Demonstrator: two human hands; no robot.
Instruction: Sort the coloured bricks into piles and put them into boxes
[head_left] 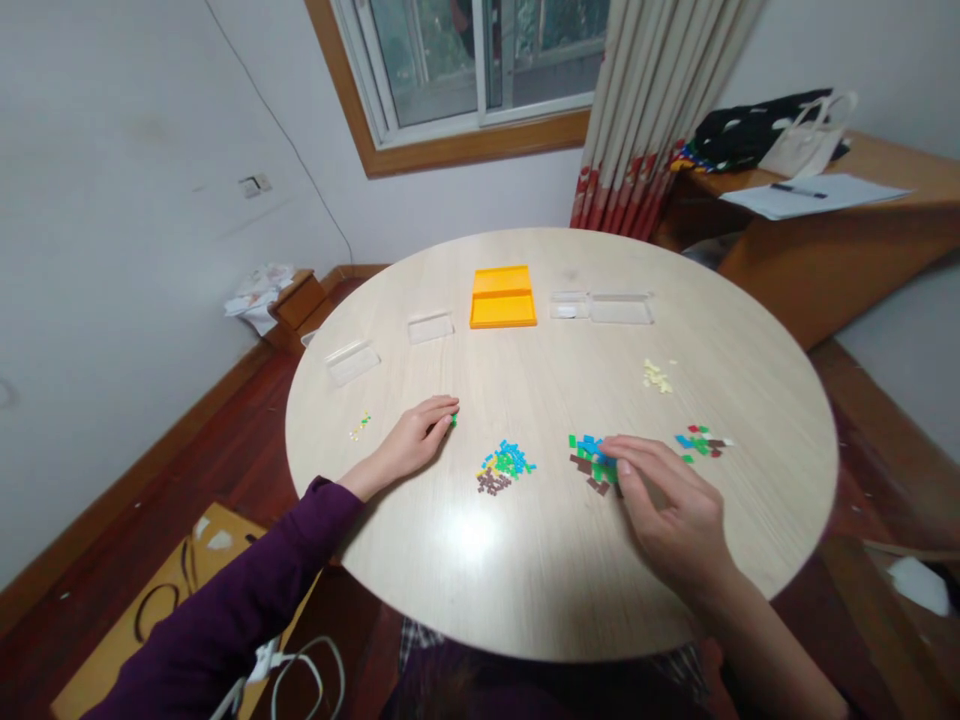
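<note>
My left hand [416, 437] rests on the left part of the round table, its fingers together and curved. A small green tile [454, 420] shows at the fingertips, partly hidden by them. To its right lies a pile of tiny blue, green, yellow and brown pieces [506, 465]. My right hand [671, 500] reaches over a pile of larger blue, green and brown tiles [589, 462]. Its fingertips touch or hover just above the blue tiles, with the thumb apart from the index finger. The hand hides part of that pile.
An open orange case [502, 310] stands at the back of the table [480, 590]. Clear plastic trays [431, 328] flank it, with others [621, 308] to the right. Cream pieces [657, 376], mixed tiles [703, 442] and tiny bits [361, 426] lie near the sides.
</note>
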